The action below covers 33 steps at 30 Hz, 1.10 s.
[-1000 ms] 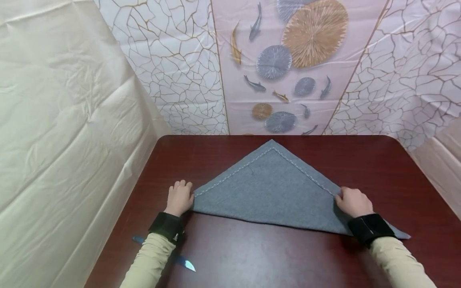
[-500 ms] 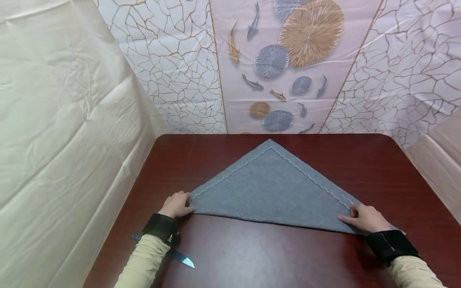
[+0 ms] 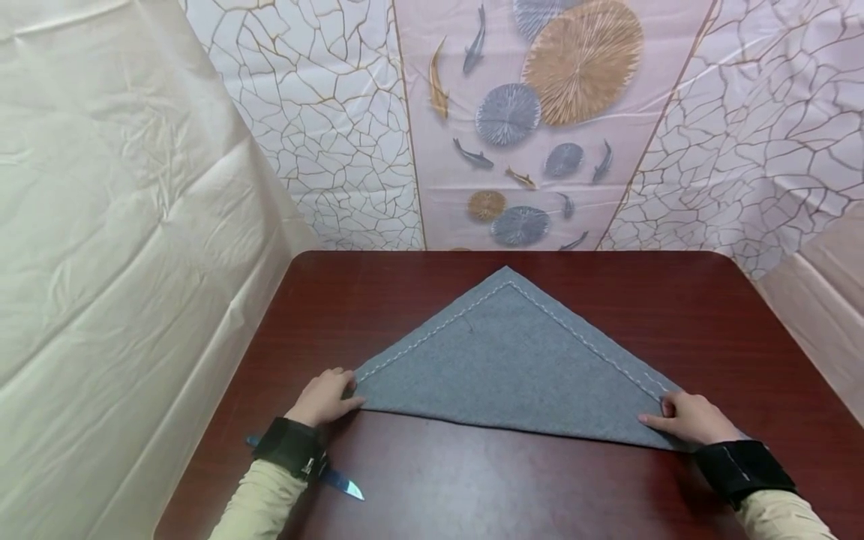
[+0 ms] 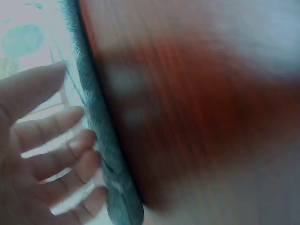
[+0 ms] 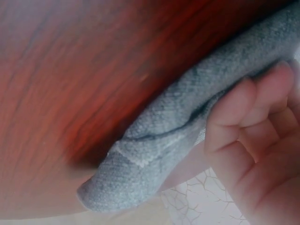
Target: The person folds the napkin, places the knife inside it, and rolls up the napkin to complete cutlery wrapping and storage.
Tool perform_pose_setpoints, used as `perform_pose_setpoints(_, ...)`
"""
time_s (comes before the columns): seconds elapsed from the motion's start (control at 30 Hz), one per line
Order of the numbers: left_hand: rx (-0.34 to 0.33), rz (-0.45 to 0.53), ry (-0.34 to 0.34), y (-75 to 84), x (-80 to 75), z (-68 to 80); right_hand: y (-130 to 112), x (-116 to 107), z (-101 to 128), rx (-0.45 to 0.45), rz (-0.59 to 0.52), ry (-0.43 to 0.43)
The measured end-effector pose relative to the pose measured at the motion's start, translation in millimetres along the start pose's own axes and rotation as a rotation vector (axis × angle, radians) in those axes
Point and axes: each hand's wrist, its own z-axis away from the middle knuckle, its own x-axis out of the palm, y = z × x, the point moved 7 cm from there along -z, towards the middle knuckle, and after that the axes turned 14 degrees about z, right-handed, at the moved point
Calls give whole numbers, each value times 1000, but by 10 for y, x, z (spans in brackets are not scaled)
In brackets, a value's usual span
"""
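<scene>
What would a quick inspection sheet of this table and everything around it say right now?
Surface: dark red wooden table, glossy, with rounded far corners.
Job's things: grey cloth folded into a triangle, apex pointing away, white stitching along two edges.
Clutter: blue-handled knife near the left forearm, partly hidden by it.
Hands: left hand pinches the cloth's left corner; right hand grips the right corner, fingers curled round the cloth.
Cables: nothing seen.
Surroundings: patterned sheet with fish and round shapes behind the table; plain cream sheet on the left; black wrist bands on both arms.
</scene>
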Motion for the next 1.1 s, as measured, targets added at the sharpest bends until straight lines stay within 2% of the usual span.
perform_pose_setpoints(0.13,164,19,108,2,-160,177,7,-7,0,-5,7,-13)
perform_pose_setpoints(0.2,217,8,135,-31,-237,299,5,-6,3,-11,9,-15)
perform_pose_setpoints(0.27,237,0,136,-64,-296,435,8,-2,3,-16,11,-18)
perform_pose_setpoints(0.4,177,-21,54,-162,-309,649,22,6,-6,-22,11,-27)
perform_pose_setpoints(0.5,77,-23,-40,-254,-247,730,36,18,-14,-20,10,-36)
perform_pose_setpoints(0.6,12,-19,-90,-312,-191,767,38,35,-30,-27,9,-41)
perform_pose_setpoints(0.7,9,-15,-96,-321,-155,759,48,35,-34,-33,10,-34)
perform_pose_setpoints(0.87,73,-35,-82,-314,-143,776,54,55,-36,-24,9,-36)
perform_pose_setpoints(0.93,79,-32,-82,-320,-150,810,50,57,-33,-22,7,-35)
perform_pose_setpoints(1.0,61,-22,-93,-335,-152,853,47,46,-25,-22,8,-27)
perform_pose_setpoints(1.1,-9,-9,-145,-389,-118,914,52,27,-6,-20,13,-15)
